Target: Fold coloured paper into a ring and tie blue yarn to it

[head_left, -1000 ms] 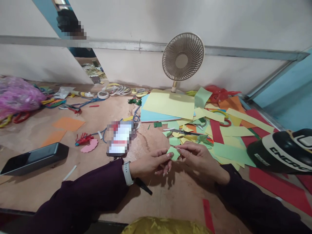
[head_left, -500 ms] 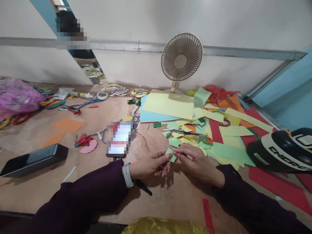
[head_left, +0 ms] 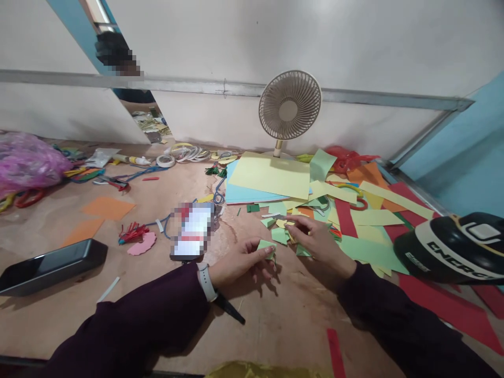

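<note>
My left hand (head_left: 248, 257) pinches a small folded piece of light green paper (head_left: 266, 247) between thumb and fingers; its other fingers hang loosely below. Over the pile of folded green and yellow paper pieces (head_left: 280, 235) reaches my right hand (head_left: 315, 239), thumb and index finger apart. The index fingertip is at a thin grey metal blade (head_left: 279, 217) that lies on the pile. Whether it touches the blade I cannot tell, and my hand hides the rest of that tool. A white strip (head_left: 270, 214) lies beside the blade.
Yellow sheets (head_left: 271, 173) lie before a small fan (head_left: 289, 107). At right are paper strips, scissors with a red and yellow handle (head_left: 360, 202) and a black bottle (head_left: 444, 252). At left stand a phone (head_left: 192, 231), a black box-like device (head_left: 55, 265) and a pink plastic bag (head_left: 31, 163).
My right hand has let go of the green paper and moved up to the grey blade on the pile. My left hand keeps the paper, slightly further left. The view has shifted a little.
</note>
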`<state>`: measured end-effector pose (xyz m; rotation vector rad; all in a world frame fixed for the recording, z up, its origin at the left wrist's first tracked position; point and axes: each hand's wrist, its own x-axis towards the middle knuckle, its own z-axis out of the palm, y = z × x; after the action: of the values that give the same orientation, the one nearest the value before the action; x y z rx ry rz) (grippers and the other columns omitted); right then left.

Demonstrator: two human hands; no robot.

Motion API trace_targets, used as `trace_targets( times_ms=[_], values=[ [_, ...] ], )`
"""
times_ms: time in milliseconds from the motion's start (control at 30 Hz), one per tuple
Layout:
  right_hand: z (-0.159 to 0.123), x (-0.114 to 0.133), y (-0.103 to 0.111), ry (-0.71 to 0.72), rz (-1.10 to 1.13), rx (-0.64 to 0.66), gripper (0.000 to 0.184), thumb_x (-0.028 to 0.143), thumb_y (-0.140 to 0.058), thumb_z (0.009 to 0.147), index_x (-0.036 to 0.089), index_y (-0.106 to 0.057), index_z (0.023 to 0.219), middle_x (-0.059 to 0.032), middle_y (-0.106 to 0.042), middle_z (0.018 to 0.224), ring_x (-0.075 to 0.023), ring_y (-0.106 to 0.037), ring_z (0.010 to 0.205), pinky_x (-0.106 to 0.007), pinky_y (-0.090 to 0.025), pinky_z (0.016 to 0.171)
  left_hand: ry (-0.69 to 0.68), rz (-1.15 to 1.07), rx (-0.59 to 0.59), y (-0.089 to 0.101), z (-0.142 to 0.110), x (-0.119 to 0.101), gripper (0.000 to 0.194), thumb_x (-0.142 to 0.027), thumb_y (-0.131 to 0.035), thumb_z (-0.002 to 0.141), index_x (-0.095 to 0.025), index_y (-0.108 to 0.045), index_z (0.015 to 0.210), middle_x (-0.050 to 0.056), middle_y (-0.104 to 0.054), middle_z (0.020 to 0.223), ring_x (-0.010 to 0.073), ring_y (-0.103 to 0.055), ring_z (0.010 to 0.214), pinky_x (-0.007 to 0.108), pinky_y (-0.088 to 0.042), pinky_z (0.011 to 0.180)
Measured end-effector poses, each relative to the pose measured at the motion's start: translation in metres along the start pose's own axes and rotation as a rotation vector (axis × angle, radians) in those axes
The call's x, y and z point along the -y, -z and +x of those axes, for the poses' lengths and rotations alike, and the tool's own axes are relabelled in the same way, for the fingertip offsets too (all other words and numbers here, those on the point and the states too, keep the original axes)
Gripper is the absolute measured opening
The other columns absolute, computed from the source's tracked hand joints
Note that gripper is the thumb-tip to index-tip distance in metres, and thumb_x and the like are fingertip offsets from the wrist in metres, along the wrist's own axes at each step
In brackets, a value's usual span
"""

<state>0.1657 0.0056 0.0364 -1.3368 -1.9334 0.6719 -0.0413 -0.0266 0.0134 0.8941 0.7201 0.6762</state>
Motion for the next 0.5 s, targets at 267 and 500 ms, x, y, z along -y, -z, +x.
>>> trace_targets(
  times_ms=[267,500],
  values=[
    [0.033,-0.011,-0.025,0.078,-0.294,0.158,0.021,0.021,-0.060,0.082,0.022,-0.073,0.099,-0.0031,-0.069,0.075,-0.0171,-0.059,0.065,-0.026,-0.038,0.060,-0.165,0.271,-0.088,0.009,0.000,-0.005,0.036,-0.045,-0.073,0.077,-0.012,-0.060,0.076,-0.005,-0.052,0.051,0.0052,-0.048,0.045,0.017,-0.036,0.045],
    [0.026,-0.001,-0.002,0.281,-0.158,0.083,0.017,0.016,-0.054,0.083,0.019,-0.070,0.086,-0.0036,-0.066,0.076,-0.0154,-0.058,0.068,-0.026,-0.043,0.065,-0.297,0.142,-0.131,0.013,0.004,-0.005,0.034,-0.039,-0.075,0.077,-0.020,-0.071,0.105,0.009,-0.059,0.127,0.0183,-0.061,0.103,0.028,-0.049,0.085]
  ],
)
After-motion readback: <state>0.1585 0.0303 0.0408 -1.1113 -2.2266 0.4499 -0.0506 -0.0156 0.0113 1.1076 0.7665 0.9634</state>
